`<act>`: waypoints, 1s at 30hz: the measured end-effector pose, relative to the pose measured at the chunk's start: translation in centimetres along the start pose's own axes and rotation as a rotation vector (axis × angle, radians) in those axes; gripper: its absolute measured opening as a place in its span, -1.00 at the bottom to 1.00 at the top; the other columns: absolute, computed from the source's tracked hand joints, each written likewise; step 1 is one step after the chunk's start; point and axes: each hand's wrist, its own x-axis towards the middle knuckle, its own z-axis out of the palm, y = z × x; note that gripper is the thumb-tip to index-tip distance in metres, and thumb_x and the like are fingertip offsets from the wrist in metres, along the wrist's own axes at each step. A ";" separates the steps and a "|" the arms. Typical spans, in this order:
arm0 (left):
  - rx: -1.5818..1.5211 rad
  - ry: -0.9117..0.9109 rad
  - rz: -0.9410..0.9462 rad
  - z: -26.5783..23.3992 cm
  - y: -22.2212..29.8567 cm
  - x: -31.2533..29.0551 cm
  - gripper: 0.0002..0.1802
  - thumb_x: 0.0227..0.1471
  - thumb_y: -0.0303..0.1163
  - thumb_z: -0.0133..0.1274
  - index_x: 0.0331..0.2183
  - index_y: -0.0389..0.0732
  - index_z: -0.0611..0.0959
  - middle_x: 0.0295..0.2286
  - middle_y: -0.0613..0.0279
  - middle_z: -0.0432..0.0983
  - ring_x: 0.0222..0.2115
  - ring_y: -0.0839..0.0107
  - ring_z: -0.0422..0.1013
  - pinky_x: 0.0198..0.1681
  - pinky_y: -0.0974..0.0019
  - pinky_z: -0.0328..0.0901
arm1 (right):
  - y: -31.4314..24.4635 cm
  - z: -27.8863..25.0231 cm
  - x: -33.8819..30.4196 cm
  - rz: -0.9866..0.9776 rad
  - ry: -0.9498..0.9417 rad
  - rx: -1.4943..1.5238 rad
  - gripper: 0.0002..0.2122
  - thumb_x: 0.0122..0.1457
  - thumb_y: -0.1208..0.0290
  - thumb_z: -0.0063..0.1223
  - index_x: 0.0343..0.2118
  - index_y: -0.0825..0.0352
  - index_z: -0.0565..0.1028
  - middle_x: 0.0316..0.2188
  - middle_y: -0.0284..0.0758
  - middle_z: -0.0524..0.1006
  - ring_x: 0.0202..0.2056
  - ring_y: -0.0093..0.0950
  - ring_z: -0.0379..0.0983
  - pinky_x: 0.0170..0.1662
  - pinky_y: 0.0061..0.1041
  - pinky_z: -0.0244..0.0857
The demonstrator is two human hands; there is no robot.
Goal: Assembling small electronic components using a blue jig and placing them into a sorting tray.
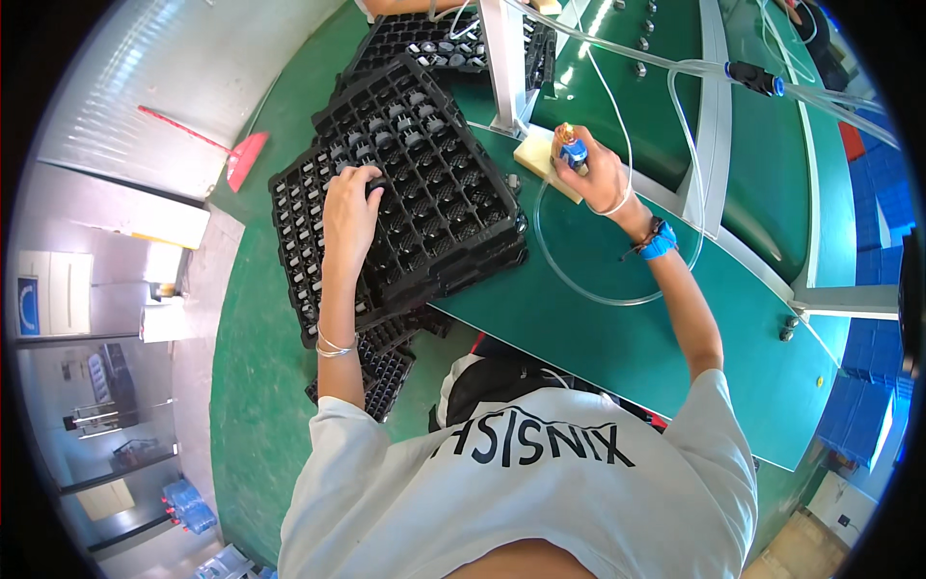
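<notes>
My left hand reaches over a black compartment tray. Its fingers are curled and closed at a dark spot among the compartments, where what they grip is too dark to make out. Small grey metal parts sit in several of the tray's pockets. To the right, my right hand is wrapped round a small blue tool with a brass-coloured tip, pointing away from me. A clear air hose loops below that hand. Just beside the hand lies a pale yellow block on the green table.
More black trays are stacked beneath and behind, one holding parts. A white post rises from the table, with tubes strung across. Metal parts lie at the right. A red dustpan stands at left; blue crates fill the far right.
</notes>
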 end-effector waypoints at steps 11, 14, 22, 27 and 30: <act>-0.424 0.083 -0.235 -2.3 0.4 0.2 -0.81 -0.05 -0.56 0.02 -0.30 -0.22 0.49 -0.39 0.23 0.44 -0.36 0.42 0.41 -0.21 0.41 0.26 | -0.6 -0.2 0.4 -0.044 -0.015 0.099 -0.57 -0.09 0.37 0.19 -0.16 0.37 0.30 -0.37 -0.12 0.43 -0.39 -0.27 0.40 -0.30 -0.41 0.28; -0.815 0.019 -0.204 -3.1 1.5 -0.3 -0.84 0.02 -0.55 -0.04 -0.27 -0.26 0.48 -0.34 0.30 0.45 -0.31 0.57 0.37 -0.18 0.47 0.24 | 1.1 0.6 0.8 0.014 0.006 0.047 -0.66 -0.05 0.35 0.15 -0.25 0.41 0.33 -0.34 -0.10 0.39 -0.35 -0.19 0.37 -0.24 -0.40 0.27; -1.535 -0.115 -0.332 -4.0 3.8 -3.5 -0.77 0.12 -0.43 -0.14 -0.15 -0.22 0.35 -0.17 0.00 0.41 -0.22 0.40 0.40 -0.13 0.40 0.30 | 9.5 -1.1 5.6 0.177 0.286 0.716 -0.79 0.05 0.34 0.02 -0.32 0.36 0.41 -0.39 -0.37 0.45 -0.34 -0.55 0.39 -0.20 -0.56 0.26; -1.760 -0.182 -0.329 -3.1 5.6 -4.5 -0.73 0.12 -0.38 -0.12 -0.13 -0.23 0.36 -0.23 0.11 0.42 -0.24 0.46 0.39 -0.13 0.43 0.30 | 12.6 -4.5 8.9 0.183 0.531 -0.174 -0.64 0.01 0.12 0.04 -0.24 0.31 0.41 -0.55 -0.10 0.49 -0.48 -0.16 0.47 -0.41 -0.32 0.30; -1.734 -0.121 -0.318 -2.3 7.1 -4.9 -0.68 0.08 -0.40 -0.05 -0.11 -0.25 0.36 -0.26 0.17 0.44 -0.27 0.50 0.38 -0.15 0.47 0.29 | 14.9 -5.0 9.0 0.241 0.427 -0.460 -0.63 0.03 0.14 0.01 -0.17 0.27 0.39 -0.60 -0.04 0.48 -0.53 -0.05 0.42 -0.47 -0.22 0.28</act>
